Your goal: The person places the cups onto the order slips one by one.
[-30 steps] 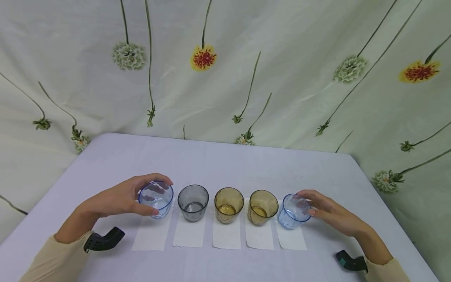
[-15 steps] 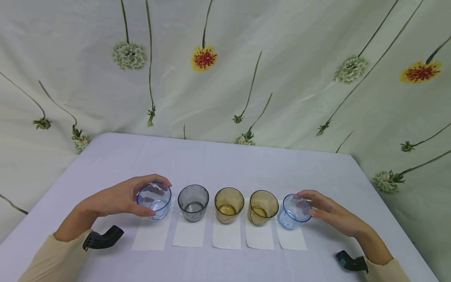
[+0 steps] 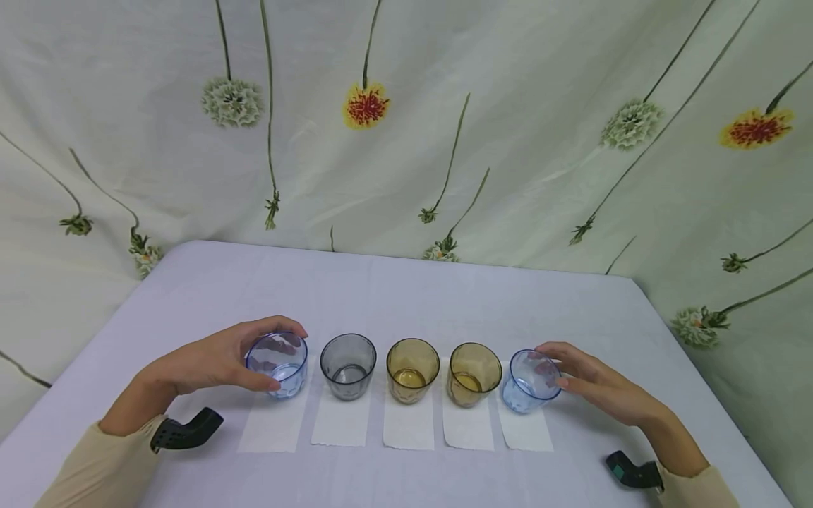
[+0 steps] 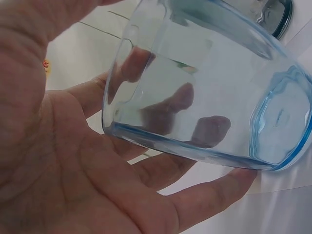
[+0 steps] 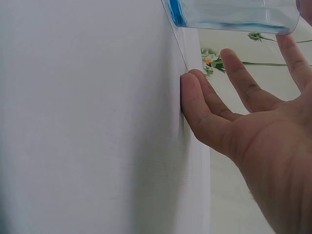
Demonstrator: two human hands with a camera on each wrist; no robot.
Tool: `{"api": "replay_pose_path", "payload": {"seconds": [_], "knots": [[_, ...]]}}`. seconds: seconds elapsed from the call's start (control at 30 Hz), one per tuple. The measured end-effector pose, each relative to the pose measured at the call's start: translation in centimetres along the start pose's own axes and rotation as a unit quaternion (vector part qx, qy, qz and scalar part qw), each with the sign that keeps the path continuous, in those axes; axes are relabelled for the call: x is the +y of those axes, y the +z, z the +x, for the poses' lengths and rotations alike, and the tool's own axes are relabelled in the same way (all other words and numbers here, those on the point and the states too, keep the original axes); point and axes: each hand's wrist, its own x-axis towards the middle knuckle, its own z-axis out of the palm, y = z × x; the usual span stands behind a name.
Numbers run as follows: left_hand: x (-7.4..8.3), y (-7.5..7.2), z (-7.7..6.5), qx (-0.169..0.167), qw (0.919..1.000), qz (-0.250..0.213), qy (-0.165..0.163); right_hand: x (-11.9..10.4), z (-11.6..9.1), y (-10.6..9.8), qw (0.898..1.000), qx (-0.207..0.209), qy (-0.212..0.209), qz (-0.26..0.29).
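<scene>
In the head view my left hand holds a clear blue glass at the left end of a row, thumb on the near side and fingers round the far side. The left wrist view has the fingers spread along the wall of that glass; whether its base touches the paper under it I cannot tell. At the row's right end, my right hand pinches the rim of a second blue glass between thumb and forefinger. Its other fingers extend below the glass in the right wrist view.
Between the blue glasses stand a grey glass and two amber glasses, one left and one right. White paper strips lie beneath the row on a white-covered table. A flower-print cloth hangs behind.
My left hand and its blue glass have shifted slightly left and toward the near side. The right hand, its glass and the middle glasses have stayed in place.
</scene>
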Motion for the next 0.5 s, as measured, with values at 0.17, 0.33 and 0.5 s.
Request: {"api": "replay_pose_path", "payload": {"seconds": [0.17, 0.33, 0.5], "knots": [[-0.08, 0.08, 0.01, 0.003, 1.0000, 0.003, 0.004, -0.10, 0.02, -0.02, 1.000, 0.002, 0.004, -0.012], [-0.04, 0.17, 0.05, 0.007, 0.9999, 0.012, 0.003, -0.30, 0.01, 0.09, 1.000, 0.005, 0.014, -0.023], [0.24, 0.23, 0.06, 0.005, 0.9999, 0.011, 0.002, -0.36, 0.00, 0.14, 1.000, 0.004, 0.014, -0.010]]}}
